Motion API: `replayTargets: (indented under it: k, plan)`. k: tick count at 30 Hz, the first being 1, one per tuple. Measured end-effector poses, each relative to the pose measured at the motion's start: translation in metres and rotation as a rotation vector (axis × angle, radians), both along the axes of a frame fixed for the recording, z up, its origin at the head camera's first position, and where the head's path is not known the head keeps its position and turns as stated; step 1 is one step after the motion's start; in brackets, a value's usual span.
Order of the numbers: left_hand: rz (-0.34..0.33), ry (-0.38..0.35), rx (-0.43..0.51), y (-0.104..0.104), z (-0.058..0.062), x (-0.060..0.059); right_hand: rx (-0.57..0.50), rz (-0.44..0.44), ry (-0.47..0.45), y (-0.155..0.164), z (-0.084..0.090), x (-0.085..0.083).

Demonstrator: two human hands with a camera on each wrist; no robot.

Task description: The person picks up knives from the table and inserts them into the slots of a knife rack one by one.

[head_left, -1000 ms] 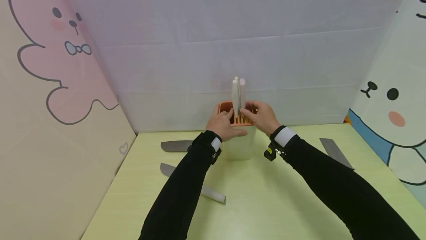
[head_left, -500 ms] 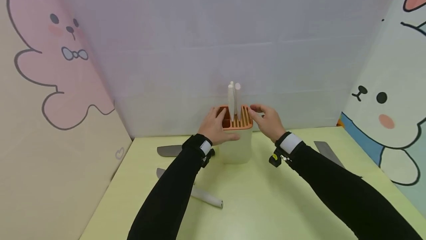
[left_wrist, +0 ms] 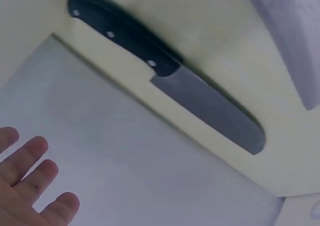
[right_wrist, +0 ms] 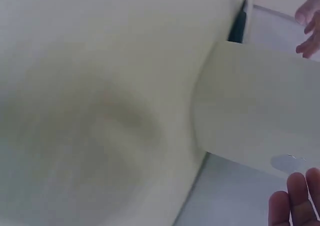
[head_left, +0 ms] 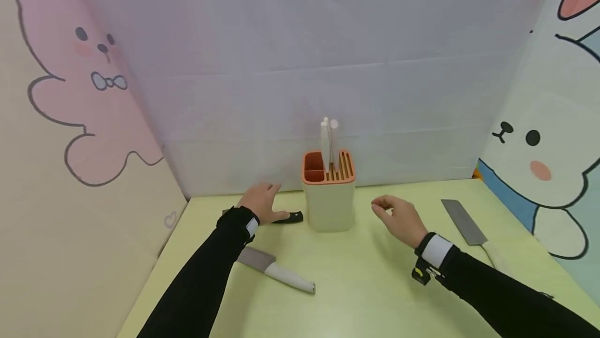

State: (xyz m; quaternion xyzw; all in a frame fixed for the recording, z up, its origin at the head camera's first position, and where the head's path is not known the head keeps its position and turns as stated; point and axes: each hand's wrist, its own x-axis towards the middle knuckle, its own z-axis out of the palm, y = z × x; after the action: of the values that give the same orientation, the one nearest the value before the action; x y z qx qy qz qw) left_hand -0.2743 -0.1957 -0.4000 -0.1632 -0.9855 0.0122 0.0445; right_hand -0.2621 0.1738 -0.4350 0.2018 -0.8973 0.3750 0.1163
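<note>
A cream knife block (head_left: 329,203) with an orange slotted top stands at the back of the table, with two white knife handles (head_left: 326,137) sticking up from it. My left hand (head_left: 266,193) hovers with relaxed fingers over a black-handled knife (head_left: 288,217) lying left of the block. In the left wrist view that knife (left_wrist: 165,75) lies apart from my fingers (left_wrist: 35,183). My right hand (head_left: 383,205) hangs loosely curled above the table right of the block and holds nothing. The right wrist view shows the block (right_wrist: 255,110) close by.
A white-handled knife (head_left: 277,271) lies at the front left of the yellow-green table (head_left: 356,286). A cleaver (head_left: 461,222) with a white handle lies at the right. Printed panels wall in the back and both sides.
Both hands have left the top of the knife block and come down. The left went left to the black-handled knife, the right went right and nearer to me.
</note>
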Motion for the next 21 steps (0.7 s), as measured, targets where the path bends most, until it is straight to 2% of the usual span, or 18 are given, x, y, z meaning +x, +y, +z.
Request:
replayTargets:
  k: [4, 7, 10, 14, 21]
  plan:
    - [0.059, -0.085, -0.085, -0.009, -0.021, -0.003, 0.15, 0.072, -0.051, 0.006, -0.023, 0.016]
    - [0.082, -0.095, -0.134, -0.008, -0.031, -0.006, 0.254, 0.116, -0.068, 0.008, -0.033, 0.022]
    - [0.079, -0.098, -0.175, -0.004, -0.037, -0.007, 0.338, 0.162, -0.039, 0.008, -0.039, 0.024]
    - [0.064, -0.116, -0.201, 0.007, -0.04, -0.007, 0.38, 0.192, -0.012, 0.008, -0.042, 0.026]
    - [0.087, -0.133, -0.198, 0.019, -0.045, -0.012, 0.385, 0.178, -0.038, 0.011, -0.047, 0.03]
